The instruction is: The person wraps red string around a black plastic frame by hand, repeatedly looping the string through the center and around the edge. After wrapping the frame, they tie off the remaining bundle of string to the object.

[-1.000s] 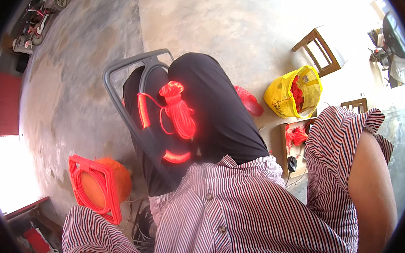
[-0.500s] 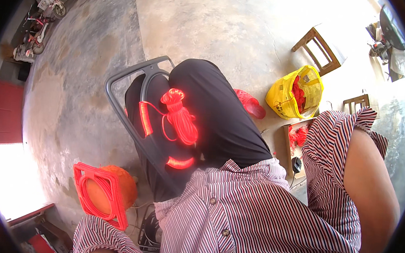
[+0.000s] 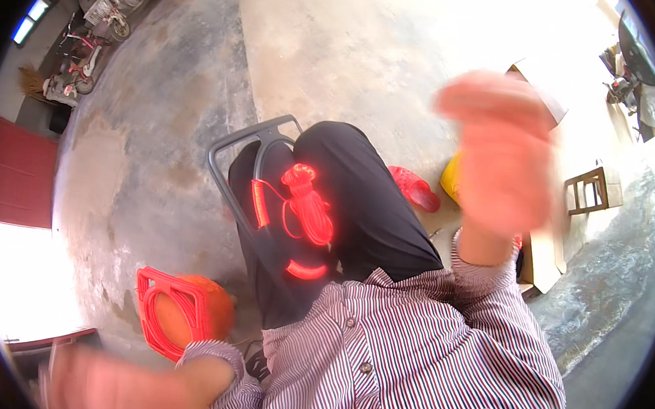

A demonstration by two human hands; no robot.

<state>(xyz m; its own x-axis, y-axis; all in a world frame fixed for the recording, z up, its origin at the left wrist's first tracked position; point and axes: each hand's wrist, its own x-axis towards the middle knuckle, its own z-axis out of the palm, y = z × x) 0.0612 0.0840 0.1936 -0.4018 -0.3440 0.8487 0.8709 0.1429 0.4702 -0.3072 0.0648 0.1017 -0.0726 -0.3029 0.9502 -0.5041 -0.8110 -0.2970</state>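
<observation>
My right hand (image 3: 499, 155) is raised in front of the yellow bag (image 3: 451, 180), smeared by motion and touching nothing that I can see. Low at the left edge my left hand (image 3: 117, 387) is blurred too, nearest to a red frame (image 3: 203, 305) wound with red cord. Across my lap lies a dark grey frame (image 3: 228, 176), with red cord (image 3: 260, 204) wrapped on its inner bar and another wrapped red section (image 3: 306, 270) closer to me. A bundle of bright red cord (image 3: 310, 212) rests on it, joined by a loose strand. The fingers of both hands are too blurred to read.
The red frame leans on a round orange object (image 3: 220, 307) on the concrete floor. Right of my knee lies a red bundle (image 3: 416, 190). A cardboard box (image 3: 545, 266) and a small wooden stool (image 3: 589, 192) stand at the right. Parked bikes (image 3: 85, 62) line the far left.
Both hands have come into view, the right rising in front of the bag, the left reaching out low at the left. The view has shifted; the frame and cord still lie on my lap.
</observation>
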